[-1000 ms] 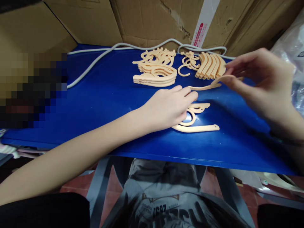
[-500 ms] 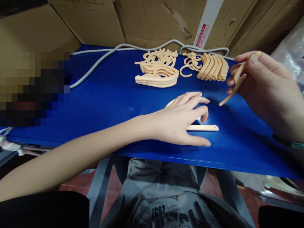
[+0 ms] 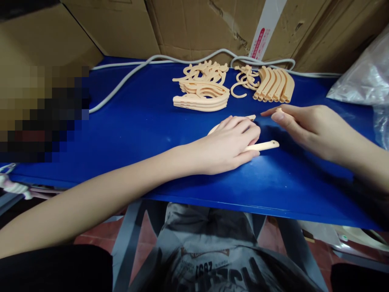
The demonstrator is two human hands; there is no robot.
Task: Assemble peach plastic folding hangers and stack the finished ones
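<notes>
My left hand (image 3: 232, 142) is closed over a beige plastic hanger piece (image 3: 264, 145) on the blue table. One arm of it with a hole at the end sticks out past my thumb, and another end shows beyond my fingers; the middle is hidden under my palm. To the right, my right hand (image 3: 306, 125) pinches a beige hanger hook (image 3: 279, 110) between thumb and forefinger. Only the tip of that hook shows, as the fingers cover the rest. A small gap separates my two hands.
Behind my hands lie a stack of folded beige hangers (image 3: 200, 97), loose hooks (image 3: 246, 79) and a row of curved hanger arms (image 3: 275, 85). A white cable (image 3: 127, 79) runs along the cardboard (image 3: 197, 30). Clear plastic (image 3: 355, 85) sits at right.
My right hand has come down and left with the hook. My left hand's fingers have closed on the hanger piece, and its near arm has swung up, away from the table's front edge.
</notes>
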